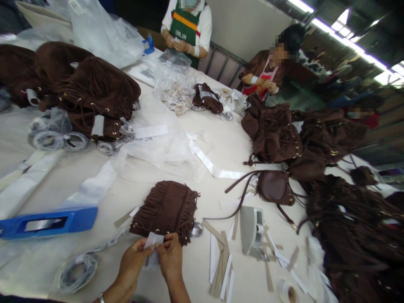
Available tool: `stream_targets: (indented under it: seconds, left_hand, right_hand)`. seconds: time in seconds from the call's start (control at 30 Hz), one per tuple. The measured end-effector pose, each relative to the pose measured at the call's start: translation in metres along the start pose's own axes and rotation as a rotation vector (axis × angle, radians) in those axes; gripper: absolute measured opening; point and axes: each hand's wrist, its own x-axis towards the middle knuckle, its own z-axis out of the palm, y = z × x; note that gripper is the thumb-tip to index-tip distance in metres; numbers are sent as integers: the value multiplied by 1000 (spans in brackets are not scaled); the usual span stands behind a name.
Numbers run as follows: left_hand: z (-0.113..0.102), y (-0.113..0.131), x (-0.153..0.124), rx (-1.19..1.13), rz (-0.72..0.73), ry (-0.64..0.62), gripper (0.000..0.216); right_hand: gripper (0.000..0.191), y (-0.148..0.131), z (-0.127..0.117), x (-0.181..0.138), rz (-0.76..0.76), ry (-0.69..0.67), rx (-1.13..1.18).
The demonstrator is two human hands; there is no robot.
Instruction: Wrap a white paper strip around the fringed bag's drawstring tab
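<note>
A brown fringed suede bag (166,208) lies flat on the white table (221,147) just beyond my hands. My left hand (134,263) and my right hand (170,256) meet at the bag's near edge. Together they pinch a small white piece of paper or tape (153,242), close to the bag's metal eyelets. A roll of clear tape (197,229) sits by the bag's right corner.
Piles of brown fringed bags lie at the left (94,92) and right (347,219). A blue tape dispenser (47,221), paper strips (224,265), clear plastic bags (104,33) and tape rolls (75,271) lie around. Two people (187,25) stand across the table.
</note>
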Motion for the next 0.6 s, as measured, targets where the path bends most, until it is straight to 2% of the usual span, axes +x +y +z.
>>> stream_targets:
  seconds: [0.13,0.27,0.37,0.5,0.6]
  left_hand:
    - [-2,-11,11,-133,-57,26,31]
    - [-2,-16,17,-225,-194,-66,28]
    - [-1,-17,18,-185,-216,-93,26]
    - [-2,-20,12,-90,-107,29,27]
    - [-2,-18,5,62,32,104,25]
  right_hand:
    - [17,0,2,-1,-20,12,-42]
    - [17,-6,-2,0,-55,-20,-133]
    - [19,-11,-6,3,-66,-58,-208]
    - [27,-15,-6,5,-71,-81,-279]
    - [29,-16,-2,3,-93,-49,-313]
